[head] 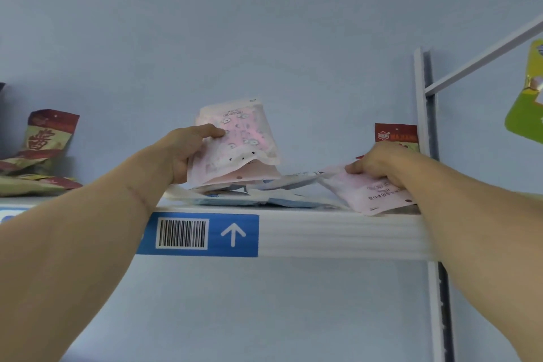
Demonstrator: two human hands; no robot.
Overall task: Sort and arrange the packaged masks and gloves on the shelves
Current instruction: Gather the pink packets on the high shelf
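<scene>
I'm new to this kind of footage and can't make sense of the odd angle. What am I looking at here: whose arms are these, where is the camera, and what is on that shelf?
There is no machine here. A person wears a wide-angle camera on the head, so you see their two bare arms reaching up to a white shelf with a blue barcode label on its edge. The left hand holds a few pink mask packets fanned upright. The right hand grips another pink packet lying near the shelf's edge. Between them lie flat pale blue and white packets in a loose pile. Red snack bags stand at far left, and another red bag behind the right hand.
</scene>
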